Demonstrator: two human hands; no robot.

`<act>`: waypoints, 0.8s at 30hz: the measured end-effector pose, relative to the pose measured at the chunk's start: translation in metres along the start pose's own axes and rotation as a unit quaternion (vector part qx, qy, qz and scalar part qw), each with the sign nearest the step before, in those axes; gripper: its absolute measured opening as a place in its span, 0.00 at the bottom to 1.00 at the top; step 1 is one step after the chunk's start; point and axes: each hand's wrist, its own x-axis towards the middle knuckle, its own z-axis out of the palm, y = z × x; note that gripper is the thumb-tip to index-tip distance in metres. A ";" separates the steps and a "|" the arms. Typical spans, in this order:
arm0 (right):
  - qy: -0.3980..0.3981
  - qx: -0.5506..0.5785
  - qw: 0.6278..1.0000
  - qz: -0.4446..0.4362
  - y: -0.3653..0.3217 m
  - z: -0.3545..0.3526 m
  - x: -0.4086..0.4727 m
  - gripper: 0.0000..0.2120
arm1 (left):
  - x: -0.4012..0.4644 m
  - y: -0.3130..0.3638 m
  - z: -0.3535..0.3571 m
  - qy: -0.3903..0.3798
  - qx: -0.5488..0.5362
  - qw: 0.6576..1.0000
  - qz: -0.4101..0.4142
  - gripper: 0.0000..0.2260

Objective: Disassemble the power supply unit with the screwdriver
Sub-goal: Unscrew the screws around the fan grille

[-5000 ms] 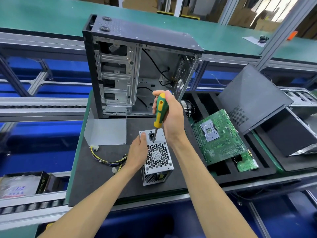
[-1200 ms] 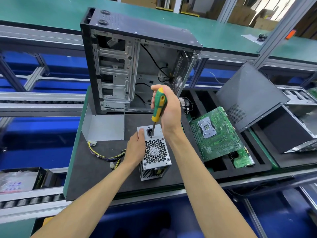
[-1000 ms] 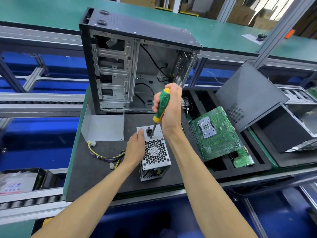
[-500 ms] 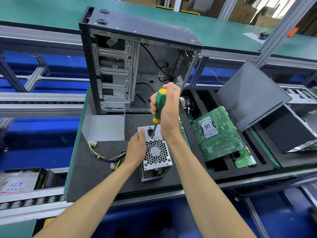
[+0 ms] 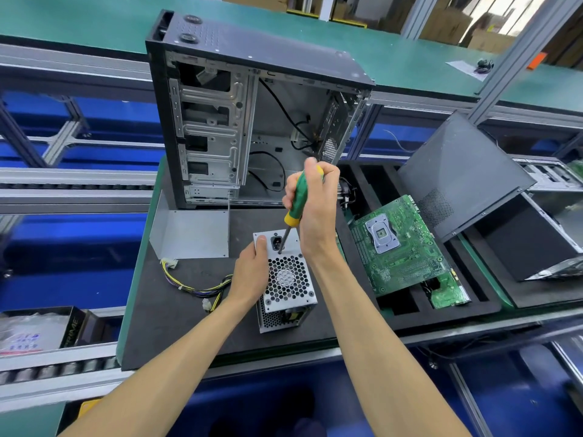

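A silver power supply unit [image 5: 288, 285] stands on the black foam mat [image 5: 176, 323], its honeycomb fan grille facing up. My left hand [image 5: 250, 272] grips its left side, thumb on the top near the power socket. My right hand [image 5: 315, 203] grips the green and yellow screwdriver [image 5: 295, 201] upright by its handle. The shaft's tip sits on the unit's top face just below the socket. A bundle of yellow and black cables [image 5: 195, 285] trails from the unit to the left.
An open black computer case [image 5: 252, 115] stands upright behind the unit. A grey metal panel [image 5: 192, 234] leans at its foot. A green motherboard [image 5: 397, 247] lies in a black foam tray to the right, beside a dark side panel [image 5: 457, 171].
My right hand has shifted its grip round the screwdriver handle while the tip stays at the same spot on the unit. My left hand has not moved.
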 end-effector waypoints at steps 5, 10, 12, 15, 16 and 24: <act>-0.009 -0.023 1.000 -0.004 0.000 -0.003 -0.002 0.18 | 0.000 0.000 0.001 -0.002 -0.004 1.000 0.000 0.25; -0.016 0.001 0.999 0.038 0.006 -0.003 -0.004 0.22 | 0.000 0.001 0.001 0.002 -0.002 1.000 -0.008 0.23; -0.001 0.041 0.998 0.048 0.009 -0.004 -0.003 0.23 | -0.001 0.001 0.000 0.004 0.001 1.000 -0.007 0.23; 0.015 0.091 0.995 0.040 0.010 -0.006 -0.001 0.24 | -0.002 0.001 0.000 0.004 0.004 1.000 -0.005 0.24; 0.017 0.104 0.994 0.034 0.010 -0.007 -0.001 0.24 | -0.002 0.001 0.000 0.004 0.004 1.000 -0.005 0.25; 0.026 0.144 0.989 0.008 0.005 -0.010 -0.003 0.25 | -0.002 0.003 0.000 0.003 -0.003 1.000 0.000 0.22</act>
